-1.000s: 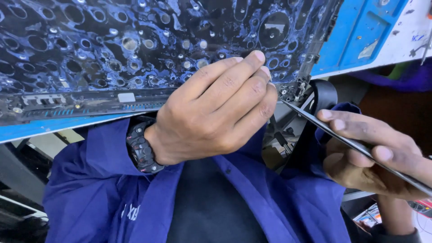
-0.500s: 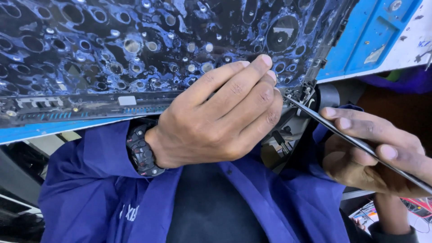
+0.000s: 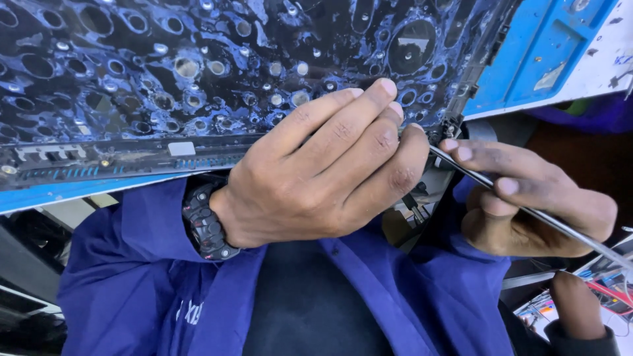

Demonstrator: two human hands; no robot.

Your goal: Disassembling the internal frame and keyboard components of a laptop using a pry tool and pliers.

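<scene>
Left hand (image 3: 323, 171) rests curled, fingertips pressing the black perforated panel (image 3: 217, 72) near its lower edge. Right hand (image 3: 527, 198), at 3 o'clock, pinches a thin metal tool (image 3: 527, 212), tip at the panel's corner. Judgement: keep tool shallow, lever gently, left hand bracing.

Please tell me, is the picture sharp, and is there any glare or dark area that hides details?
Head view: the left hand and right hand are sharp, as is the thin tool; bluish glare spots scatter across the glossy black panel, blurring its holes; the lower left corner is dark, its details hidden; the right edge bends slightly with lens distortion.
</scene>
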